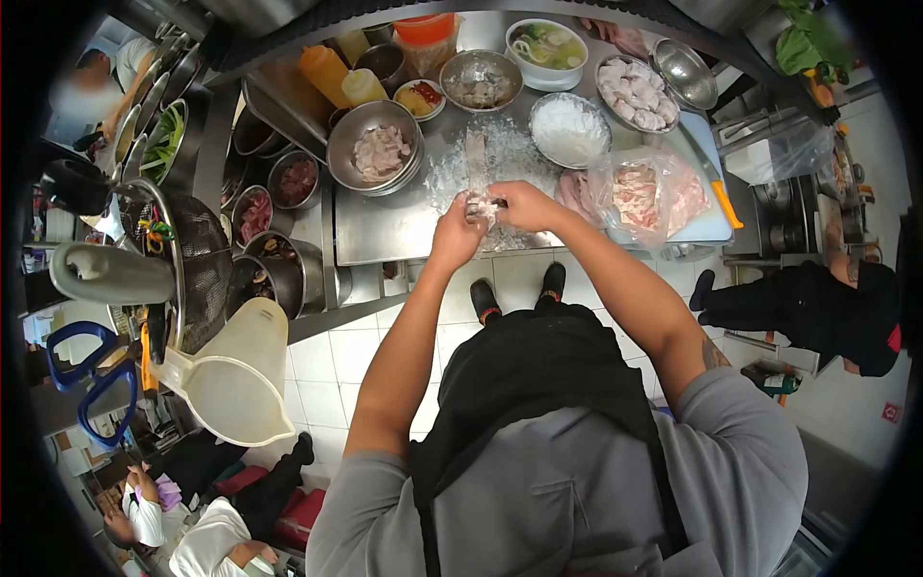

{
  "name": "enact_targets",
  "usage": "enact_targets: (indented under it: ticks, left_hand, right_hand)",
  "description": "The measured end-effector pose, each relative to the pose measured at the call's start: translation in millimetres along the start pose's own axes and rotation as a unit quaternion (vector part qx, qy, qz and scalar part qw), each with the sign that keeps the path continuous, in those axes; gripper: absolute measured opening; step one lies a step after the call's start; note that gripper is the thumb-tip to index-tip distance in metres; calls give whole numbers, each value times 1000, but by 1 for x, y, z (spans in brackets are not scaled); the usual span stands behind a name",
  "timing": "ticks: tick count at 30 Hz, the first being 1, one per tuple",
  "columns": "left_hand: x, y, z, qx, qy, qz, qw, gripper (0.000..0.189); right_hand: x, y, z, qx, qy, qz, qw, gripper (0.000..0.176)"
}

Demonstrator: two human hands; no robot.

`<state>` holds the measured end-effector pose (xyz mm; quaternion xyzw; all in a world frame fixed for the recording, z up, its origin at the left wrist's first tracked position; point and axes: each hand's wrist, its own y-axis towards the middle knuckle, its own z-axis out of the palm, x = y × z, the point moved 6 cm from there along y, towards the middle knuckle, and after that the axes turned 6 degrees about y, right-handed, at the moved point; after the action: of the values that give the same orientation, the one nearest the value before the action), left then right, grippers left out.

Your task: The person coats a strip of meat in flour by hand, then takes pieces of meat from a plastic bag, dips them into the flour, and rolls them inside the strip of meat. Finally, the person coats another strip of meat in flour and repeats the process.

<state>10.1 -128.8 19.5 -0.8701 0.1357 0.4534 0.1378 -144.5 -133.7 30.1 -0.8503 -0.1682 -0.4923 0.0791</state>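
Note:
My left hand and my right hand meet at the front of the steel counter. Between them, the fingers of both pinch a small flour-dusted piece of raw meat. A pale strip of meat lies in the flour just beyond my fingers. To the right of the flour is a bowl of white flour. Raw meat pieces fill part of a steel bowl on the left. Near my right wrist rests a clear plastic bag of raw meat.
An orange-handled knife lies on the cutting board. Behind stand a floured bowl, a soup bowl, and a bowl of coated pieces. A pitcher and scissors hang left. Another person stands right.

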Motion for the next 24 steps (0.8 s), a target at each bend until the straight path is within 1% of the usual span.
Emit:
enact_targets:
  ticks: [1,2,3,4,5,7,8,10,11,12,13,15,16,18,19,22,24]
  left_hand:
    - [15,11,8,6,-50,-17,999,50]
    - [32,20,19,12,-100,-33,994,50]
    - [29,22,18,19,-149,-50,987,50]
    - [30,19,21,12,-248,-100,964,47]
    - [31,16,23,-7,-286,-144,947,46]
    - [31,9,26,-47,-358,-233,903,43]
    - [31,7,29,-53,-357,-246,900,39]
    - [36,2,37,-64,-354,-273,892,31]
    - [41,1,38,-49,-299,-268,914,27]
    - [52,1,41,-33,-243,-262,933,24]
    - [62,2,43,-16,-187,-255,949,21]
    - [69,2,40,-6,-37,-170,985,20]
    - [69,0,38,-3,38,-126,991,19]
    - [62,-6,32,-21,115,-74,990,23]
    - [54,-9,27,-29,153,-47,987,25]
    - [21,-24,18,-96,163,142,972,23]
    - [22,-26,25,-35,196,183,963,23]
  right_hand:
    - [-2,4,-1,5,13,17,1000,33]
    - [-2,6,-3,-12,20,26,999,35]
    - [0,6,-5,-26,18,57,998,36]
    - [4,3,-7,-40,16,88,995,37]
    - [6,-1,-8,-53,15,120,991,37]
    - [13,-15,5,-69,-11,44,997,35]
    - [13,-20,10,-77,-25,6,997,34]
    - [4,-26,18,-59,-70,0,996,31]
    - [-1,-28,21,-51,-92,-4,994,29]
    - [-6,-30,25,-16,-94,48,994,21]
    - [-10,-32,27,2,-103,41,994,20]
    - [-17,-37,31,37,-121,28,992,17]
    - [-19,-39,31,21,-131,8,991,15]
    - [-19,-46,33,-10,-153,-32,988,13]
    - [-20,-48,34,-18,-159,-31,987,12]
    - [-23,-51,35,-31,-174,-33,984,12]
    - [-21,-54,37,-24,-176,-37,983,12]
